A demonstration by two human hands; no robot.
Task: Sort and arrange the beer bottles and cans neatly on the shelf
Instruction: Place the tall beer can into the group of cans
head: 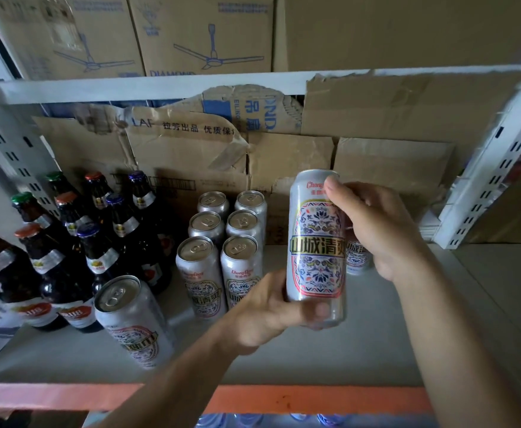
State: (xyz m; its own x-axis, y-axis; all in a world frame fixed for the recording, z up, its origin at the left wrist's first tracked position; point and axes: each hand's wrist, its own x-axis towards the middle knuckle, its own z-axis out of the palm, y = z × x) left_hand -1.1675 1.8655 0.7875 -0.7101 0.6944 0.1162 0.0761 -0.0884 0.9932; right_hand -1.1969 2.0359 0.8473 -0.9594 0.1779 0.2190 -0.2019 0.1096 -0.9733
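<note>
Both hands hold one silver patterned beer can (316, 239) upright above the shelf (361, 344). My left hand (265, 310) grips its bottom; my right hand (376, 230) grips its upper side, thumb near the rim. Behind my right hand stands another can (357, 254), mostly hidden. Several matching cans (222, 239) stand in two rows at the shelf's middle. One single can (132, 319) stands in front, to the left. Several dark beer bottles (68, 242) with green, orange and purple caps fill the left side.
Torn cardboard sheets (284, 156) line the back of the shelf. White slotted uprights (493, 162) frame both sides. An orange strip (284, 400) edges the shelf front. Ceiling fan boxes (191, 35) sit on the shelf above.
</note>
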